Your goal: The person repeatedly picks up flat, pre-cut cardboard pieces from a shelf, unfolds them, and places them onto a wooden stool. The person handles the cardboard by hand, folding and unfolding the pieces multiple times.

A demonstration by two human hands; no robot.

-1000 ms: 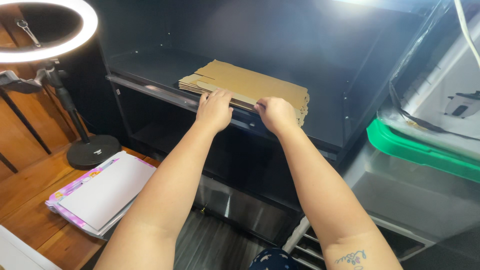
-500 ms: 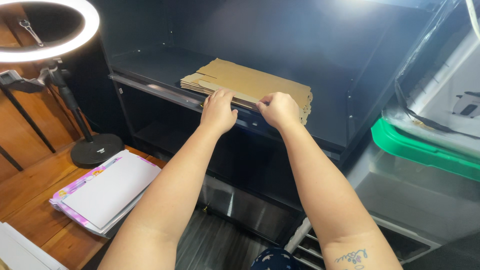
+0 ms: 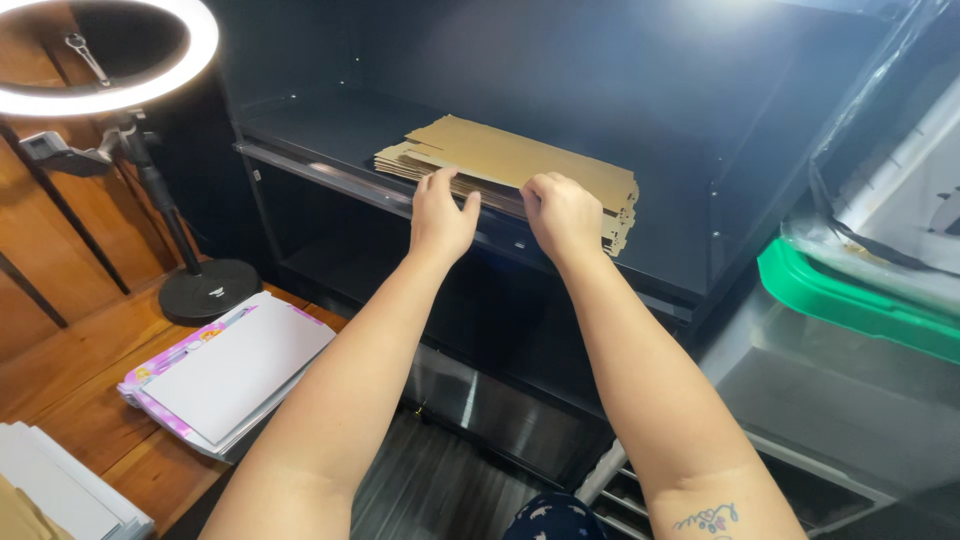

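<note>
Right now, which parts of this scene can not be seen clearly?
- Head view: the fingertips of the left hand and right hand are hidden by the front edge of the stack of flat brown cardboard sheets.
- The sheet count: layers too thin.
- The green-lidded clear plastic bin: cut off by the right edge.

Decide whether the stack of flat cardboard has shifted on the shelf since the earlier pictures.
Cannot tell: the cardboard stack sits at the front edge of the dark shelf as before; any shift looks like camera movement.

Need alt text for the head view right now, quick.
Both hands, left hand and right hand, grip the front edge of a stack of flat cardboard sheets on a dark shelf. A lit ring light stands at left above a wooden table.
</note>
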